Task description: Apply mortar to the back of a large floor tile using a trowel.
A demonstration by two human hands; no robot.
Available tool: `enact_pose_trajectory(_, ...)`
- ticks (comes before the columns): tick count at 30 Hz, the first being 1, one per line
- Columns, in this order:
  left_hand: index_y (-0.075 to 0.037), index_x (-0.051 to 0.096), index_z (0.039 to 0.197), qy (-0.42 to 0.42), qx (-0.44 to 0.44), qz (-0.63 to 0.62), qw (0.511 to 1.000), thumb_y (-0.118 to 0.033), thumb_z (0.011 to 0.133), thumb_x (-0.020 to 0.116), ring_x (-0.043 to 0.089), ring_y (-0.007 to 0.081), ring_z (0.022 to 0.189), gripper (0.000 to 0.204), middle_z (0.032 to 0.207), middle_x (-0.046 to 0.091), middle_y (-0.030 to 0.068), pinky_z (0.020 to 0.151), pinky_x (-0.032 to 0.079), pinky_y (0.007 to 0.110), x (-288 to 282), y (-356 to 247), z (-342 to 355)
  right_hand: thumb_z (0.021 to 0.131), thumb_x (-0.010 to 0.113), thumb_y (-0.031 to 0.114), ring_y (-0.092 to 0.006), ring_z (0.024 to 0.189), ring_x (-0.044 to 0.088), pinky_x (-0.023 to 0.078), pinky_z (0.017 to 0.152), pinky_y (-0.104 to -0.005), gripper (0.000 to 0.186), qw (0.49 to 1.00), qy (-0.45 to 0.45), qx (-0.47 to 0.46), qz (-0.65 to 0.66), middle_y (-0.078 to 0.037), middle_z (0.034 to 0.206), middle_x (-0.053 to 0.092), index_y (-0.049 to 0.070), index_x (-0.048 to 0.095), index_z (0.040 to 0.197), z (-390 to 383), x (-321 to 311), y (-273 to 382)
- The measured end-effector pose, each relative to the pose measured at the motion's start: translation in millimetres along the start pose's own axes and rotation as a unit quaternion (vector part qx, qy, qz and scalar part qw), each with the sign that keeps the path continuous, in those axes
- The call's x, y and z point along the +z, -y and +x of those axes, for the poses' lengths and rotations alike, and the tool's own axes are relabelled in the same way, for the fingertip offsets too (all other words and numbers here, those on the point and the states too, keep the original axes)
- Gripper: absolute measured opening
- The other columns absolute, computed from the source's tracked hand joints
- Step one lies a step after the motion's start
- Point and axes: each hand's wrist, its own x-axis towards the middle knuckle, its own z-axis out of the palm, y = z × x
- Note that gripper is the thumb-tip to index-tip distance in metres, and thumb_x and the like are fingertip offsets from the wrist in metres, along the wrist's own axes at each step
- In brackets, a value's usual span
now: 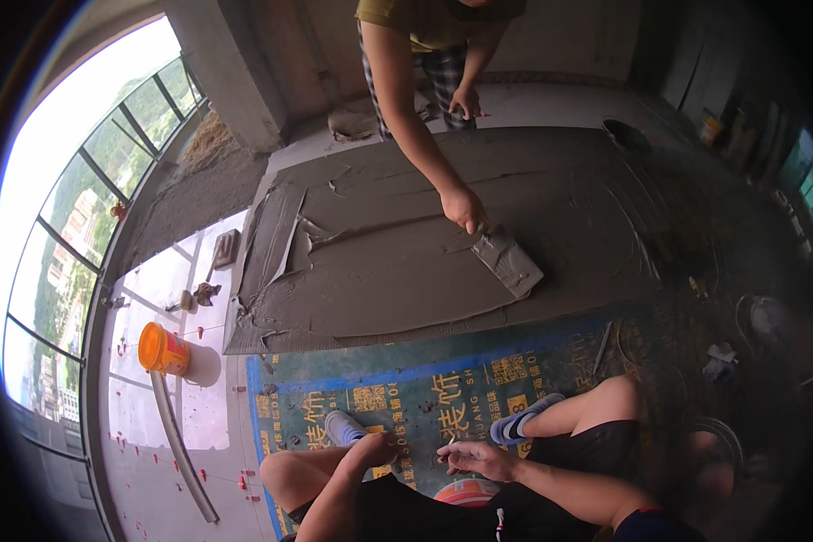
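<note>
- Resting near the thighs, the left hand (384, 447) is held with the fingers in shadow; whether they are apart or together cannot be told.
- The right hand (481, 459) is held out between the knees, its fingers partly extended; whether anything is pinched cannot be told.
- Below the hands, a round red-and-white object (465, 490) is partly hidden.
- Beyond the feet, a large bed of grey mortar (370, 271) is spread; its near edge is met by a green printed floor sheet (334, 369), probably laid as protection.
- A notched-or-plain trowel (512, 264) is gripped by a co-worker's hand (465, 210), fingers closed around the handle, seemingly so the blade can be kept low against the mortar.
- At left, an orange bucket (163, 350) and a long strip (181, 443) are set on pale tiles (135, 411), apparently clear of the mortar.
</note>
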Motion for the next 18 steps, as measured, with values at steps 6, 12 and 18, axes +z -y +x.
enact_pose_trajectory(6,-0.013,0.062,0.089,0.073,0.113,0.169,0.976,-0.016,0.081,0.052,0.064,0.0275,0.084,0.013,0.086,0.063,0.0095,0.066,0.052,0.038,-60.7,-56.1,14.9,0.094,0.050,0.038,-0.0123,0.097,0.054,0.043,0.088,-0.0258,0.053,0.999,-0.031,0.020,0.004,-0.007,0.113,0.052,-0.001,0.044,0.130,-10.3,-17.5,-11.3)
enact_pose_trajectory(12,-0.014,0.063,0.081,0.014,0.144,0.157,0.977,-0.017,0.079,0.053,0.064,0.0279,0.078,0.011,0.079,0.063,0.0091,0.064,0.052,0.038,-59.7,-51.5,5.0,0.092,0.050,0.045,-0.0115,0.091,0.055,0.044,0.083,-0.0258,0.057,0.999,-0.033,0.003,-0.015,-0.004,0.107,0.054,0.001,0.046,0.128,-7.2,-11.8,-11.5)
enact_pose_trajectory(18,-0.010,0.069,0.091,0.049,-0.047,-0.010,0.998,-0.022,0.083,0.051,0.063,0.0303,0.089,0.023,0.092,0.066,0.0120,0.078,0.049,0.039,-82.4,-85.3,2.7,0.092,0.051,0.045,-0.0110,0.092,0.055,0.044,0.082,-0.0257,0.056,0.999,-0.040,0.018,-0.024,-0.002,0.110,0.055,0.006,0.046,0.130,-9.0,-16.6,-12.8)
